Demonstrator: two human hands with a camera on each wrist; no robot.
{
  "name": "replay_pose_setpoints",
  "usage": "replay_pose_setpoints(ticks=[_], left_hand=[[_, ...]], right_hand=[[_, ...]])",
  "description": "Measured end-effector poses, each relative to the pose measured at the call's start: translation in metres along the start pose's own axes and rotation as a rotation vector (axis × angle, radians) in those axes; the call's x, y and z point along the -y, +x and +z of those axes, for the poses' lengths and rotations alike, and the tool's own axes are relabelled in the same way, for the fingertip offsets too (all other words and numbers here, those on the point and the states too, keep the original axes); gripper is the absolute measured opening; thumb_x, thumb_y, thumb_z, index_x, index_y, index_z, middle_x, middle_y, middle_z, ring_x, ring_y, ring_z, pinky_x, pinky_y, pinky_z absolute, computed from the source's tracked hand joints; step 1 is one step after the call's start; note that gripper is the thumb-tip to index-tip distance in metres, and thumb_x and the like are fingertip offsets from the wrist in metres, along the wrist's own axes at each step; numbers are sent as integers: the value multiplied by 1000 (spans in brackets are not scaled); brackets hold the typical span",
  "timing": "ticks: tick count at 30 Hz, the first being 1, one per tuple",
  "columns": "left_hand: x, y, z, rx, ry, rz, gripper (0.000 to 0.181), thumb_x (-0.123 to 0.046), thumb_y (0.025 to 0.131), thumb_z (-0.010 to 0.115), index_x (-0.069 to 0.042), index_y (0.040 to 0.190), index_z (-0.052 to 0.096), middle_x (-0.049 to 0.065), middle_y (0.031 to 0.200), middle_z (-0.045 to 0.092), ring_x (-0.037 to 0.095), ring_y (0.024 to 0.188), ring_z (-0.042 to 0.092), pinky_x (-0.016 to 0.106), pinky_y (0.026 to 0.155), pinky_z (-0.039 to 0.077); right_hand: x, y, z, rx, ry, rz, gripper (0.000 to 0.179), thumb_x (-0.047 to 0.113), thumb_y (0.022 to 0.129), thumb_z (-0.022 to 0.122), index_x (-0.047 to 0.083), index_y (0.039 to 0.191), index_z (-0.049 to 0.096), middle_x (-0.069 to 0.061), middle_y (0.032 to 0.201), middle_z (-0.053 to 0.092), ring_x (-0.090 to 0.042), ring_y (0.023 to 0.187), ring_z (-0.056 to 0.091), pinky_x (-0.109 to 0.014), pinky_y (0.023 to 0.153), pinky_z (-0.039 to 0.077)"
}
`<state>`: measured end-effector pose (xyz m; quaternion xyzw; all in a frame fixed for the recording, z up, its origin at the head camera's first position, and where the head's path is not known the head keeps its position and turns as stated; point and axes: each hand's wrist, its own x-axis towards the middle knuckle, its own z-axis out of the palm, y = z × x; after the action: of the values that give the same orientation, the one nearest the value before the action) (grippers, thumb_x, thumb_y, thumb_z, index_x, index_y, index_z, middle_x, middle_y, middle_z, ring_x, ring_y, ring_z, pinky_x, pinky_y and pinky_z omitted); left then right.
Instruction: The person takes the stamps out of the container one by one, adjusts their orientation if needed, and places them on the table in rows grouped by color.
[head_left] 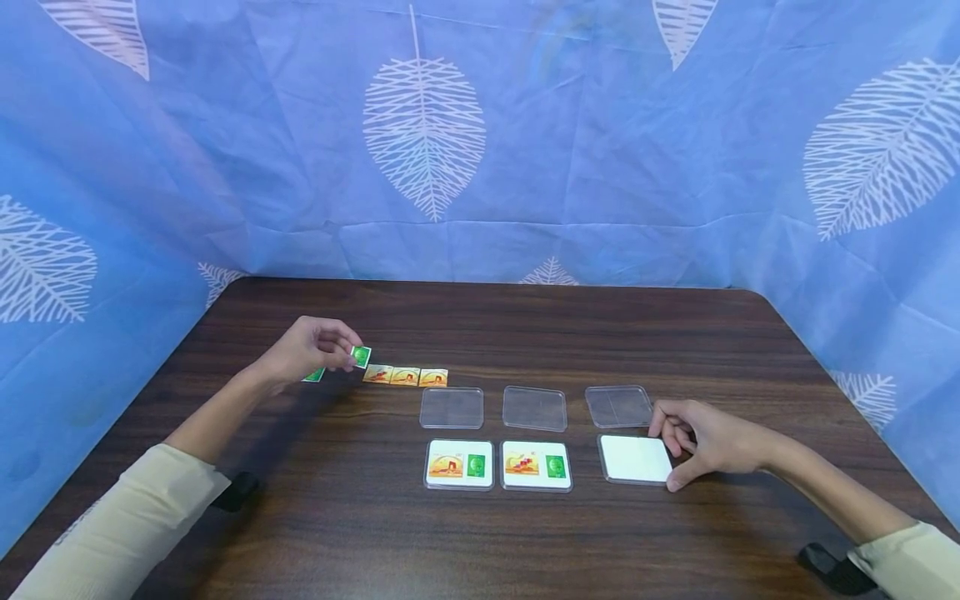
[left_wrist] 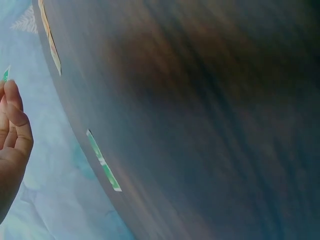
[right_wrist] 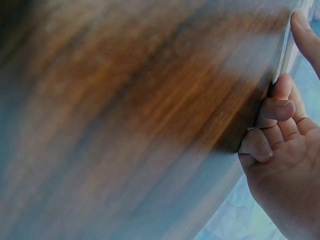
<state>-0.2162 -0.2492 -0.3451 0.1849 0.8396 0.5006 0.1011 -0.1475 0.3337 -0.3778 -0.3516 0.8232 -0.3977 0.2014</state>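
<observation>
My left hand (head_left: 318, 343) is raised over the table's left side, pinching a small green stamp (head_left: 361, 357) between thumb and fingertips. Below it lie more green stamps (head_left: 313, 376), partly covered by the hand; the left wrist view shows these flat green stamps (left_wrist: 105, 162) on the wood. Three orange stamps (head_left: 405, 377) lie in a row just to the right. At the right, my right hand (head_left: 708, 437) holds a shallow clear case (head_left: 633, 482) by its right side, thumb at the near corner, fingers at the far one. A plain white card (head_left: 636, 459) fills that case.
Two more cases stand left of it, each with a white card (head_left: 459, 445) bearing an orange and a green stamp. Three clear lids (head_left: 452, 408) lie in a row behind the cases. A blue leaf-patterned cloth (head_left: 510, 167) hangs around the dark wooden table (head_left: 375, 542).
</observation>
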Motion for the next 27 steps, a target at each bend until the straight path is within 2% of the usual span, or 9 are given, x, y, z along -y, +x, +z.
replay_pose_setpoints(ticks=[7, 12, 16, 21, 27], left_hand=[[10, -9, -14, 2, 1, -60, 20, 9, 93, 68, 15, 112, 66, 17, 95, 70, 26, 84, 74, 37, 74, 61], [17, -14, -24, 10, -5, -109, 21, 7, 93, 70, 15, 111, 65, 15, 96, 70, 20, 86, 72, 36, 79, 61], [22, -19, -31, 3, 19, -127, 23, 4, 93, 71, 14, 113, 65, 14, 97, 71, 16, 85, 69, 35, 78, 60], [28, -25, -38, -29, 50, -143, 23, -1, 96, 69, 12, 115, 65, 15, 100, 69, 19, 83, 67, 36, 73, 58], [33, -31, -43, -53, 67, -139, 23, 1, 96, 67, 12, 115, 66, 18, 104, 71, 21, 80, 67, 36, 71, 56]], right_hand=[[1, 0, 1, -8, -5, -8, 43, 9, 80, 90, 0, 103, 55, -8, 75, 54, -15, 56, 41, -28, 51, 39], [0, 0, 0, -8, -17, -1, 43, 9, 80, 90, 0, 103, 55, -6, 75, 54, -13, 55, 41, -28, 51, 39], [0, 1, -1, -7, -19, 0, 43, 9, 80, 90, 0, 103, 54, -6, 75, 53, -13, 55, 40, -28, 51, 38], [0, 1, 0, -9, -24, 5, 43, 9, 80, 90, 0, 103, 55, -6, 75, 53, -14, 56, 41, -28, 51, 38], [0, 0, 0, -5, -13, 7, 42, 9, 81, 89, -1, 104, 54, -7, 75, 53, -15, 56, 41, -29, 51, 38]])
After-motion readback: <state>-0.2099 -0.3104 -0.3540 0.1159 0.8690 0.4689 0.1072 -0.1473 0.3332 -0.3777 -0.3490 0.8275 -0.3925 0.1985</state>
